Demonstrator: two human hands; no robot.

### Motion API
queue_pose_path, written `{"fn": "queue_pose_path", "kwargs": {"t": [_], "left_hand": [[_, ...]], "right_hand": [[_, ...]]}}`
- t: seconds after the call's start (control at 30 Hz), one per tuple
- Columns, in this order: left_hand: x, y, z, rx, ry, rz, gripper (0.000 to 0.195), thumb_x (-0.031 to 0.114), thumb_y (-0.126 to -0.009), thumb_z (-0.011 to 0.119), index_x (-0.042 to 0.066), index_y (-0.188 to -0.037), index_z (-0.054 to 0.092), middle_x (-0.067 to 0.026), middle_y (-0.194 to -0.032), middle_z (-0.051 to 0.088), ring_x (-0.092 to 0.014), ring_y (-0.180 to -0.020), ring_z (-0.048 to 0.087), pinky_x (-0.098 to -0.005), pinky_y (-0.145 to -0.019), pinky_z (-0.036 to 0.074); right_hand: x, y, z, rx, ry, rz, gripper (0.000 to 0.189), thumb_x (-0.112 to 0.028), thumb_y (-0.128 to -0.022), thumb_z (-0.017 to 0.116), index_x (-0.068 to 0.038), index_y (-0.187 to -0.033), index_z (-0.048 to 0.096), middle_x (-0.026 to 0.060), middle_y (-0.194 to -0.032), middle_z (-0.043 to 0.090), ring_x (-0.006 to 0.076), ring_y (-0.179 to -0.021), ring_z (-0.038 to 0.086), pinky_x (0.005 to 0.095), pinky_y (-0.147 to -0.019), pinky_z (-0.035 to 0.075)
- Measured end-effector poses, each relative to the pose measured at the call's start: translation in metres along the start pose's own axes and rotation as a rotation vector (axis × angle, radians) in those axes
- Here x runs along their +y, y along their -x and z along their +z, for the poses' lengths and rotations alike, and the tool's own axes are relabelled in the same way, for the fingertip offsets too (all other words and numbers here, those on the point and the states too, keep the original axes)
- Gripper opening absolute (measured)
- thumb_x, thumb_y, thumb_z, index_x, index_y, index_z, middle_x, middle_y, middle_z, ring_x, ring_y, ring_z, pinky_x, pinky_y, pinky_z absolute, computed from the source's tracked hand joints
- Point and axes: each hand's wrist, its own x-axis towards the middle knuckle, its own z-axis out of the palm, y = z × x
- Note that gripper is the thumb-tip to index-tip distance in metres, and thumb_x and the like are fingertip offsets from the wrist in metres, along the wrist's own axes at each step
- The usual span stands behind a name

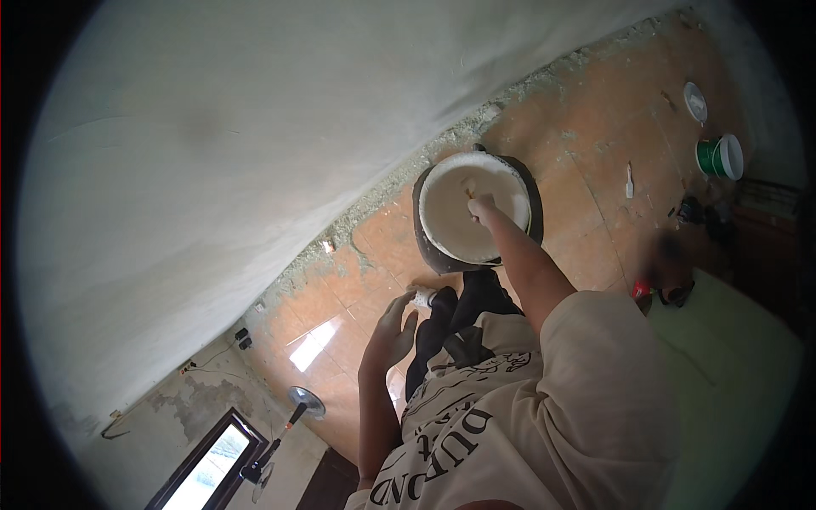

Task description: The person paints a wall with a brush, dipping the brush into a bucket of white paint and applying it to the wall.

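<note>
In front of me a round white tub [430, 220] holds a pale beige liquid [459, 233]. It rests on a dark support [534, 220] whose kind I cannot make out. My right hand [482, 209] reaches over the tub and grips a small tool [469, 191] with a yellowish handle; its far end is at the liquid and hard to tell apart from it. To the left and nearer my body, my left hand [390, 331] is held in the air with nothing in it, thumb apart from the fingers. Pale residue coats it.
A plastered wall [210, 159] rises on the left, with rubble [350, 223] along its foot. On the tiled floor [574, 217] lie a paintbrush [630, 185], a round lid [695, 102] and a tipped green-and-white bucket [711, 158]. A pedestal fan [280, 440] stands near a window [207, 472].
</note>
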Motion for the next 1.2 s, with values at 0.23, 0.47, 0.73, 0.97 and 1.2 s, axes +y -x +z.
{"fn": "queue_pose_path", "kwargs": {"t": [0.23, 0.47, 0.73, 0.97, 1.2], "left_hand": [[0.011, -0.013, 0.01, -0.033, 0.017, 0.083, 0.039, 0.013, -0.095, 0.051, 0.001, -0.132, 0.048, -0.0202, -0.129, 0.056, -0.031, -0.123, 0.052, -0.0378, -0.103, 0.04], [0.007, -0.009, 0.006, -0.018, -0.008, 0.07, 0.04, 0.011, -0.094, 0.051, 0.0, -0.132, 0.047, -0.0211, -0.129, 0.054, -0.034, -0.124, 0.05, -0.0385, -0.102, 0.04], [0.018, -0.018, 0.006, -0.073, -0.04, 0.078, 0.042, 0.014, -0.095, 0.051, 0.001, -0.134, 0.045, -0.0188, -0.133, 0.052, -0.031, -0.125, 0.049, -0.0385, -0.103, 0.04], [0.032, -0.024, 0.006, -0.105, -0.016, 0.071, 0.042, 0.014, -0.095, 0.051, 0.001, -0.135, 0.044, -0.0189, -0.133, 0.051, -0.03, -0.125, 0.05, -0.038, -0.103, 0.041], [0.039, -0.029, 0.005, -0.102, -0.056, 0.148, 0.041, 0.015, -0.096, 0.051, 0.001, -0.134, 0.045, -0.0183, -0.133, 0.052, -0.03, -0.123, 0.05, -0.0381, -0.102, 0.042]], "right_hand": [[0.008, -0.007, -0.002, -0.302, 0.795, -0.02, 0.005, -0.005, -0.084, 0.055, -0.001, -0.086, 0.056, 0.0069, -0.056, 0.05, 0.0099, -0.042, 0.042, 0.0275, -0.034, 0.027], [0.007, 0.022, -0.011, -0.391, -0.067, -0.182, 0.016, -0.005, -0.078, 0.06, -0.005, -0.064, 0.053, 0.008, -0.055, 0.051, 0.0117, -0.042, 0.045, 0.0294, -0.037, 0.032], [0.023, 0.048, -0.02, -0.434, 0.88, -0.322, 0.013, -0.011, -0.07, 0.069, -0.003, -0.08, 0.065, 0.0037, -0.056, 0.054, 0.0117, -0.047, 0.05, 0.0267, -0.042, 0.039], [0.008, 0.084, -0.026, -0.442, 0.58, -0.34, 0.008, -0.01, -0.07, 0.068, -0.007, -0.071, 0.062, 0.0011, -0.054, 0.052, 0.009, -0.046, 0.046, 0.0258, -0.041, 0.034], [0.01, 0.076, -0.048, -0.402, 0.48, -0.166, 0.009, -0.007, -0.078, 0.054, -0.006, -0.077, 0.063, 0.0024, -0.058, 0.054, 0.0112, -0.047, 0.049, 0.0281, -0.041, 0.035]]}}
